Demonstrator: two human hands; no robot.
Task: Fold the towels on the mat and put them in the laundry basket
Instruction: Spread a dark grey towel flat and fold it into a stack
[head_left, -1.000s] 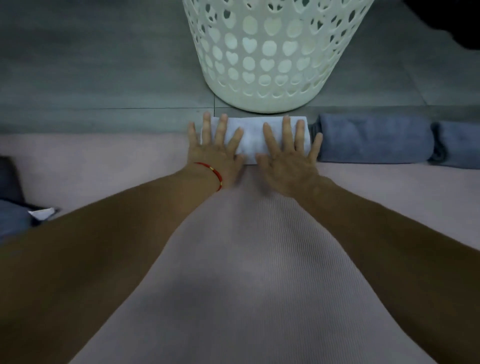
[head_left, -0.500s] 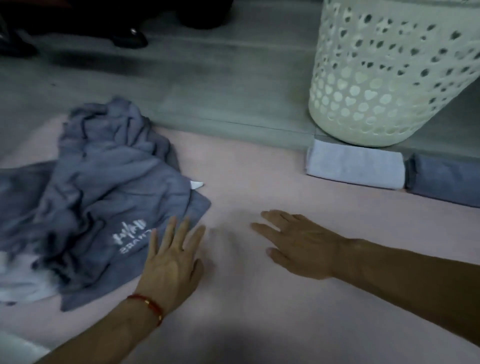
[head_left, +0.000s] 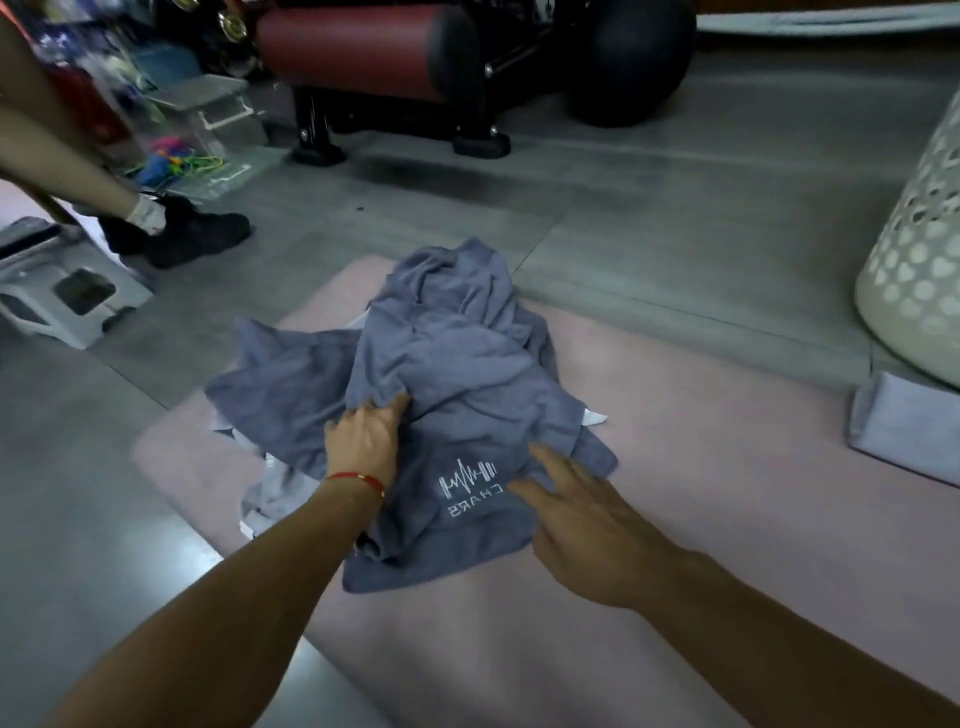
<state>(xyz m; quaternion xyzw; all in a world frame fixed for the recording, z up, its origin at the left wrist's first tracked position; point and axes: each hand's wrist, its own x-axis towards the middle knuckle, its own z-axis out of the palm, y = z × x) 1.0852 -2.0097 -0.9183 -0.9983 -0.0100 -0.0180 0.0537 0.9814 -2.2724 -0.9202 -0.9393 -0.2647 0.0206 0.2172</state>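
From the head camera, a heap of crumpled grey towels (head_left: 441, 374) lies on the pink mat (head_left: 701, 467), which is spread on the grey floor (head_left: 597, 208). The left hand (head_left: 366, 441) is on the heap, its fingertips dug into a ridge of cloth near the middle; it seems to pinch that fold, though the fingers are partly hidden by it. The right hand (head_left: 587, 519) is spread, fingers straight and apart, resting on the near edge of the top towel just beside its white logo (head_left: 470, 486). Bits of lighter cloth (head_left: 275, 483) show from under the heap on its left side.

At the right edge, one folded towel (head_left: 904, 421) lies on the mat, just beside the foot of the white laundry basket (head_left: 919, 249), which stands on the floor. Inside the basket nothing can be seen from here.

So the job looks only partly done: at least one towel is folded but not yet in the basket, and the heap is still unfolded. The step in hand is likely pulling one towel free to spread it flat.

Beyond the mat stand a grey step stool (head_left: 67, 291), a red padded bench (head_left: 374, 52), and another person's foot in a black shoe (head_left: 182, 234).
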